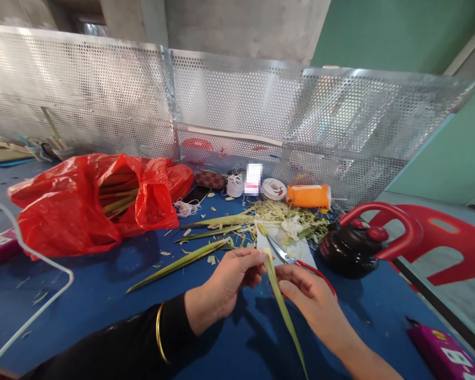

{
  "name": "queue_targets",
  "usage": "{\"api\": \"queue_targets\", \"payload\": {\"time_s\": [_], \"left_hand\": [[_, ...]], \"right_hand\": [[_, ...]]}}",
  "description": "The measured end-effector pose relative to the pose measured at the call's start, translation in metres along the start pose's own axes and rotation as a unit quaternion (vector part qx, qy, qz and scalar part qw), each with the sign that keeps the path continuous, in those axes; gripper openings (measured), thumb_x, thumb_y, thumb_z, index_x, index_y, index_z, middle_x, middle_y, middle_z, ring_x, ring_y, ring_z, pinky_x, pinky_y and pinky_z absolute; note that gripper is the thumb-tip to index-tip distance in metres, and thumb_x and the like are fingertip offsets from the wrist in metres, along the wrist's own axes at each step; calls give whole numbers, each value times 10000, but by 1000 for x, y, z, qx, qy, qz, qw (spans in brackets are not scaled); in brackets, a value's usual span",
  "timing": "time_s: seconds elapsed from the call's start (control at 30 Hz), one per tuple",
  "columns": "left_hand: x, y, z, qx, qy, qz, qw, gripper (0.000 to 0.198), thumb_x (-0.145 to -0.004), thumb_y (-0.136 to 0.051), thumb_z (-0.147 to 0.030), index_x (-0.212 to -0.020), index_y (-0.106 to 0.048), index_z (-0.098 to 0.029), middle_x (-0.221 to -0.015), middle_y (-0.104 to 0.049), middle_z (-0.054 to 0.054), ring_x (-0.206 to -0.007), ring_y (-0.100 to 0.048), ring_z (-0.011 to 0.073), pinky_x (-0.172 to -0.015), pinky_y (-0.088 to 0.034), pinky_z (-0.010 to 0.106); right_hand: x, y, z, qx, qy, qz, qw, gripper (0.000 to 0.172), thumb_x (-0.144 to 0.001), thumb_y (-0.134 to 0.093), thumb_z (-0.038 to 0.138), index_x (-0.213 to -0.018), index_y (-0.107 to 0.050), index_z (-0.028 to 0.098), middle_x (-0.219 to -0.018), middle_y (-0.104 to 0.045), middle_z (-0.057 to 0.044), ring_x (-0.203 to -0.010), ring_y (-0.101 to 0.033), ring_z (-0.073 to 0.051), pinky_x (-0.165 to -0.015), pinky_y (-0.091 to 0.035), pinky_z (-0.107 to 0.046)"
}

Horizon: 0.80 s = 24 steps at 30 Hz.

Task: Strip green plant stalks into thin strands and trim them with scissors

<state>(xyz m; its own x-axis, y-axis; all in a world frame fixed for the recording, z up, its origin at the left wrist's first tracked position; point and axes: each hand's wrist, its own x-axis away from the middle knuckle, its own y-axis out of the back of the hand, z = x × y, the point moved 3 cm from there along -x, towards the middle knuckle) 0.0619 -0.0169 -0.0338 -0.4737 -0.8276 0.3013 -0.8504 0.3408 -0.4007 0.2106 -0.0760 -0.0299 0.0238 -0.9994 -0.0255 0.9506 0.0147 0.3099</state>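
Pinched the leaf (282,302) by its pale, broad top between thumb and fingers of the left hand (226,278), above the table (91,295). Had the right hand (320,303) half curled just below, thumb and fingers at the leaf's edge; could not tell whether closed on it or only beside it. Let the narrow green tip hang free.

Judged the leaf very light and thin, fairly stiff along its length yet easily bent or creased across. Looked smooth, so perhaps a little slippery; seemed prone to splitting along the grain if twisted. Best held, by that judgement, near the broad end, with a second light hold partway down, rather than by the tip.

Saw scissors (284,254) lying on paper (304,253) just beyond the fingers, red handles partly hidden behind the right hand; judged most in the way there. Noted scraps (279,212) beyond, and a kettle (348,253) to the right, likely to limit room on that side. Found more leaves (182,263) left of the scraps, and a red bag (69,211) with stalks (119,196) inside farther left. Picked out a phone (253,178), a tape roll (269,190) and an orange packet (309,196) before the mesh (241,95). Spotted a cable (66,285) far left and a purple box (445,351) near right, both well apart from the hands.
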Motion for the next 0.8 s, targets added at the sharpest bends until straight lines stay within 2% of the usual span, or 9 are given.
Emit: {"api": "queue_targets", "payload": {"time_s": [0.07, 0.13, 0.27, 0.37, 0.43, 0.57, 0.67, 0.73, 0.8], "left_hand": [[2, -4, 4, -22, 5, 17, 1000, 184, -644, -697, -299, -607, -614, -139, -543, -541, -24, -454, -448, 60, -475, -316, 203], [2, -5, 8, -43, 7, 21, 999, 194, -645, -703, -295, -586, -606, -138, -511, -511, -33, -445, -428, 56, -475, -309, 200], [0, -2, 10, -51, 5, 17, 999, 188, -641, -715, -292, -605, -607, -143, -520, -504, -33, -474, -427, 64, -485, -329, 194], [0, -3, 8, -59, 1, 39, 998, 221, -649, -714, -346, -662, -627, -143, -596, -542, -11, -549, -484, 89, -491, -358, 196], [1, -6, 8, -85, -10, 55, 995, 247, -652, -714, -374, -682, -624, -146, -621, -557, -4, -583, -510, 100, -491, -365, 195], [3, -8, 8, -137, -32, 26, 990, 135, -615, -691, -239, -679, -619, -144, -587, -569, -11, -554, -515, 96, -490, -377, 195], [3, -9, 8, -118, -31, 11, 992, 115, -586, -646, -178, -693, -638, -135, -603, -596, 1, -581, -549, 111, -529, -422, 208], [3, -8, 7, -107, -37, 5, 994, 111, -579, -639, -170, -683, -637, -133, -622, -613, 11, -594, -560, 115, -550, -438, 213], [3, -7, 5, -103, -53, -10, 993, 85, -591, -632, -173, -666, -622, -136, -627, -614, 10, -599, -559, 114, -563, -449, 216]], "right_hand": [[0, -8, -1, -68, -42, 16, 997, 305, -795, -613, 471, -851, -653, 174, -773, -684, -28, -672, -658, -177, -637, -524, -270], [0, -11, -5, -101, -85, 3, 991, 316, -788, -622, 483, -744, -625, 171, -670, -645, 6, -534, -608, -129, -552, -487, -239], [1, -10, -7, -137, -117, 5, 984, 327, -821, -576, 480, -716, -570, 171, -592, -609, 23, -473, -562, -104, -506, -443, -218], [2, -9, -4, -72, -93, -10, 993, 280, -847, -551, 437, -728, -534, 184, -481, -521, 61, -435, -491, -94, -476, -399, -202], [3, -9, -3, -15, -59, -24, 998, 262, -850, -549, 433, -749, -530, 192, -508, -498, 66, -455, -483, -99, -471, -397, -205], [4, -7, -4, 61, -6, -49, 997, 241, -876, -510, 415, -764, -530, 203, -596, -515, 45, -507, -497, -111, -477, -408, -211], [4, -3, -6, 66, 0, -81, 995, 214, -875, -515, 399, -788, -534, 205, -632, -527, 40, -540, -509, -113, -492, -408, -209], [2, -4, -7, 24, -33, -49, 998, 213, -864, -527, 402, -804, -539, 198, -655, -542, 35, -543, -525, -113, -506, -419, -216], [0, -6, -8, -27, -77, 14, 997, 226, -854, -531, 405, -786, -536, 190, -636, -551, 34, -521, -534, -114, -516, -430, -229]]}}
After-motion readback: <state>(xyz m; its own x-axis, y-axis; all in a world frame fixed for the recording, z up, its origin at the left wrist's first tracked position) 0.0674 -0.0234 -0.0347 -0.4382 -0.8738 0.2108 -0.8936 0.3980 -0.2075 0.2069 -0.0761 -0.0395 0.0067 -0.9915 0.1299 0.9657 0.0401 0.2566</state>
